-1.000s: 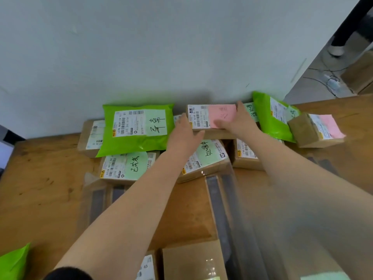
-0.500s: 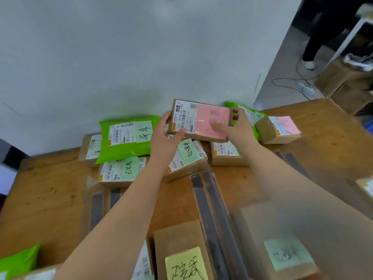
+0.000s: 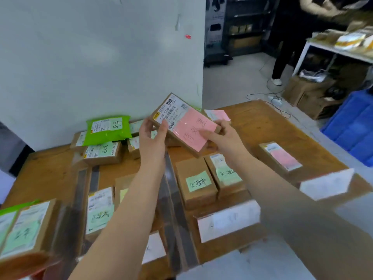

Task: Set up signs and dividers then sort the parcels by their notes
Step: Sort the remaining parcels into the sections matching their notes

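I hold a flat brown parcel with a pink note (image 3: 186, 125) in the air above the wooden table (image 3: 272, 128), tilted toward me. My left hand (image 3: 152, 138) grips its left end and my right hand (image 3: 224, 136) grips its right end. Below it, clear dividers (image 3: 173, 190) with dark strips run toward me across the table. Two brown boxes with green notes (image 3: 198, 183) lie right of the dividers. A parcel with a pink note (image 3: 280, 156) lies farther right, and another pink-noted one (image 3: 217, 115) sits by the wall.
A green bag (image 3: 108, 129) and several green-noted boxes (image 3: 103, 152) are piled at the back left against the white wall. More parcels lie near me at the left (image 3: 24, 229). White sign cards (image 3: 228, 221) stand at the front right. Blue crates (image 3: 355, 126) and a person stand beyond the table.
Both hands lifted the pink-noted parcel off the pile by the wall and brought it up and toward me, turning it. My view swung right.
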`<state>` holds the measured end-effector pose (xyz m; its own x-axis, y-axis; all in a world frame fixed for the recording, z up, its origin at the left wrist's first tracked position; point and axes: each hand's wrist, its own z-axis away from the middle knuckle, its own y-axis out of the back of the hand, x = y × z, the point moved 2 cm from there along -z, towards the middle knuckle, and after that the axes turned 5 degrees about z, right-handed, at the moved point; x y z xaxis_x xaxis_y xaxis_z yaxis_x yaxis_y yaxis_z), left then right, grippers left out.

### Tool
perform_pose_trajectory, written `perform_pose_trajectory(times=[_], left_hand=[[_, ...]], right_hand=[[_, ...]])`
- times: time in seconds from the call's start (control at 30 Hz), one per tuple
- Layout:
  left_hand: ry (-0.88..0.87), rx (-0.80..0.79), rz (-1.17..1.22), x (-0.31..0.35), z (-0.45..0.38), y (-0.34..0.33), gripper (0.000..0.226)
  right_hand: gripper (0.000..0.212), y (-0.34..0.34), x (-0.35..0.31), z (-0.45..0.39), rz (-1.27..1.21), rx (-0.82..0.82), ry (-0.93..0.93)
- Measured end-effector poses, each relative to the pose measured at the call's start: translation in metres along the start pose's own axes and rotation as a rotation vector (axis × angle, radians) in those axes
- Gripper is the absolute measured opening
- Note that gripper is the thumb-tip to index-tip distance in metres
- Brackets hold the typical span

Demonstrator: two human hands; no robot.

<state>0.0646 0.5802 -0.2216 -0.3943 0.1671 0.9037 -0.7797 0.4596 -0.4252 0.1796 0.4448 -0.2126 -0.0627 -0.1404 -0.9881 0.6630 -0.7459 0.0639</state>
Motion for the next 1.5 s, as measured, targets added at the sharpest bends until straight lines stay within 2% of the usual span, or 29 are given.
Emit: perform_pose_trajectory(times=[0.2,0.3,0.4,0.57,0.73,0.9,1.2,1.37,1.5], left_hand=[[0.06,-0.158,-0.055,-0.033,0.096,-0.056,0.068],[0.097,-0.219,-0.132,-0.05,0.12,-0.082,0.073],[0.166,-0.252,-0.148,-0.067,0.134,-0.116,0.071],[0.272,-0.282,-0.15,-0.104,0.136,-0.173,0.062],[0.379,-0.298,-0.09,-0.146,0.121,-0.229,0.06],[0.441,-0.321,-0.186,-0.183,0.094,-0.278,0.057],[0.406,-0.337,-0.48,-0.24,0.069,-0.318,0.052],[0.386,-0.298,-0.64,-0.269,0.069,-0.335,0.05],[0.423,-0.2,-0.747,-0.289,0.076,-0.346,0.045]], right_hand=[[0.04,0.074,0.03,0.071,-0.088,0.111,-0.027],[0.04,0.105,0.038,0.086,-0.132,0.14,-0.062],[0.042,0.147,0.042,0.093,-0.068,0.195,-0.06],[0.045,0.215,0.048,0.079,0.107,0.208,-0.062],[0.055,0.275,0.054,0.035,0.168,0.211,-0.074],[0.058,0.32,0.064,-0.013,0.187,0.223,-0.146],[0.062,0.37,0.093,-0.063,0.167,0.151,-0.241],[0.062,0.399,0.114,-0.092,0.233,0.061,-0.287],[0.064,0.419,0.138,-0.111,0.303,-0.047,-0.308]])
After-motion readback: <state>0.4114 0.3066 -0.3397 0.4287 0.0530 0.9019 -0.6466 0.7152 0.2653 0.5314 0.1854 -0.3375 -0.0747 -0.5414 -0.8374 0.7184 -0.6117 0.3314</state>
